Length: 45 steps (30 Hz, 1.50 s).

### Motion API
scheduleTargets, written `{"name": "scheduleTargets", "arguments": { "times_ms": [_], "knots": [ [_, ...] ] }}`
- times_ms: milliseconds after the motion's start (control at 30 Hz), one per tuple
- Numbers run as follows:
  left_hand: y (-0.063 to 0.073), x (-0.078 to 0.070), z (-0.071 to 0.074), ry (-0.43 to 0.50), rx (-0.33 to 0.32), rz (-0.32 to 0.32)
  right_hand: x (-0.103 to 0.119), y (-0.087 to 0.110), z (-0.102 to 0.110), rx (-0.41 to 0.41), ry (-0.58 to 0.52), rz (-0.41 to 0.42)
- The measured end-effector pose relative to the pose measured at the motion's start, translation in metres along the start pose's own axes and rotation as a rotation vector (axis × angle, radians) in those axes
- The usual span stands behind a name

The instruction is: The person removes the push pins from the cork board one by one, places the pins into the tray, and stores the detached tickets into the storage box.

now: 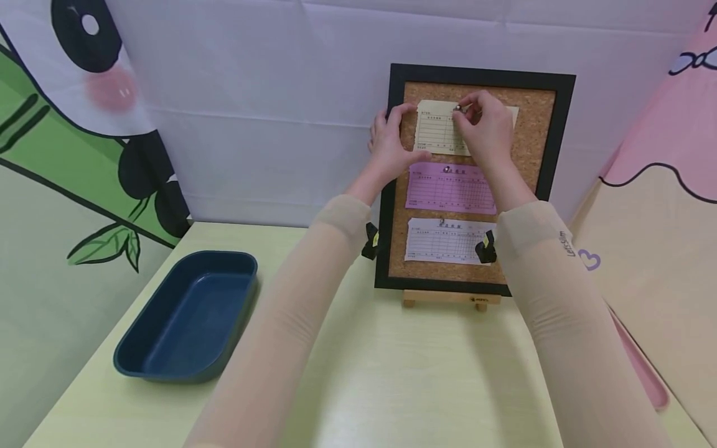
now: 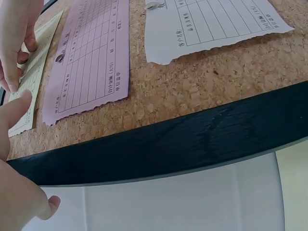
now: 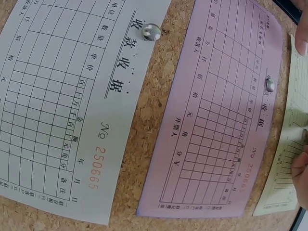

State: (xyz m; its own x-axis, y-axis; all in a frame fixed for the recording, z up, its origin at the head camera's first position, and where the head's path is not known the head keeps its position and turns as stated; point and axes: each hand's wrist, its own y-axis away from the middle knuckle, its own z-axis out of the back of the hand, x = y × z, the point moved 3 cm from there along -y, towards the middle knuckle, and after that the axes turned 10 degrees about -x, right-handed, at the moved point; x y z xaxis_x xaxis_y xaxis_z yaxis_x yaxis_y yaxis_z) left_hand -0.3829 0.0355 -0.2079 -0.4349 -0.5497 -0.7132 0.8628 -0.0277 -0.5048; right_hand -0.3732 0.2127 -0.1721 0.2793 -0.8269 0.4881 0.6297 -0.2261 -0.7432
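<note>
A yellow receipt slip lies against the upper part of a black-framed cork board. My left hand spans the slip's left side, index finger near its top corner and thumb near its lower edge; the other fingers reach past the frame. With thumb and forefinger, my right hand pinches a silver push pin at the slip's upper middle. The pin's point is hidden. Below are a pink receipt and a white receipt, each with a silver pin at its top.
The board leans on a small wooden easel on the pale table. A deep blue tray stands at the left, and part of a pink tray shows at the right. Black clips are near the board's lower part.
</note>
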Motion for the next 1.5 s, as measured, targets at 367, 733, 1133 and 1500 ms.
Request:
{"name": "scheduleTargets", "arguments": {
  "times_ms": [367, 733, 1133, 1500],
  "knots": [
    [-0.001, -0.002, -0.004, -0.116, -0.002, 0.015, 0.001, -0.001, 0.001, -0.003, -0.003, 0.004],
    [-0.001, 0.003, -0.007, -0.086, -0.108, -0.021, -0.001, -0.001, -0.001, 0.006, 0.004, -0.004],
    [-0.013, -0.016, -0.001, -0.255, -0.014, 0.017, 0.000, -0.002, -0.001, 0.013, 0.000, 0.012],
    [-0.020, -0.019, 0.000, -0.260, -0.026, 0.075, 0.001, -0.003, 0.001, 0.016, -0.007, 0.019]
  ]
}}
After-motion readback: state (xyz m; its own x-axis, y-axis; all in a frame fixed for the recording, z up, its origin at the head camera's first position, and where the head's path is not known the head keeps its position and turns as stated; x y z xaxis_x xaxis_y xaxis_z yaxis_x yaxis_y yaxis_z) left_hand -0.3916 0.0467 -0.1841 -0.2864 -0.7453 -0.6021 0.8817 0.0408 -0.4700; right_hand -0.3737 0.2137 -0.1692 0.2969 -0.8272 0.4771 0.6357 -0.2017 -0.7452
